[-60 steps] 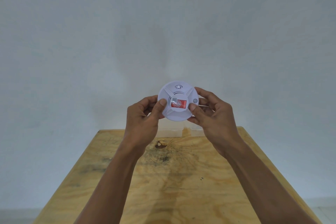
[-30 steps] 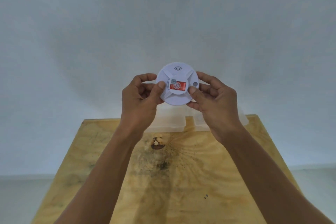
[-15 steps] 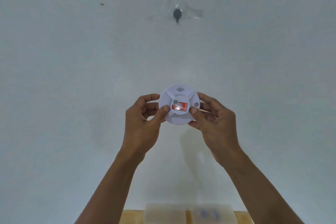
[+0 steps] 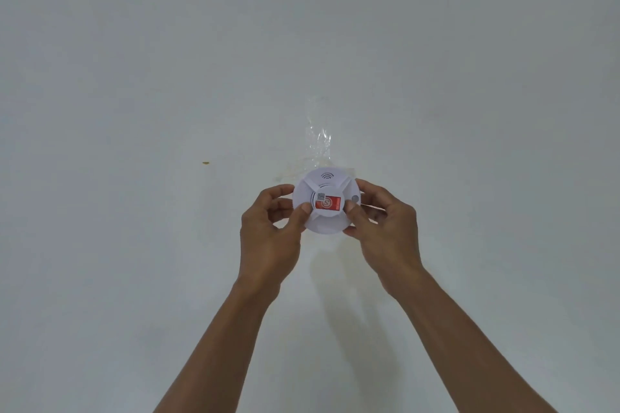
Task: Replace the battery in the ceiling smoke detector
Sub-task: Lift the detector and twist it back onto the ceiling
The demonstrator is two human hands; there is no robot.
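Note:
A round white smoke detector [image 4: 327, 221] with a red sticker in its middle and a wave mark near its top edge is held up against the white ceiling. My left hand [image 4: 268, 238] grips its left rim with the thumb on its face. My right hand [image 4: 385, 231] grips its right rim the same way. Clear tape [image 4: 318, 141] sticks to the ceiling just above the detector, which covers the tape's lower part. The detector's back side is hidden.
The plain white ceiling [image 4: 134, 77] fills the whole view. A small brown speck [image 4: 205, 163] marks it to the left of the hands.
The view has tilted up from the wooden table to the ceiling. Both hands have carried the detector up to the taped spot, covering the dark mark seen there half a second ago.

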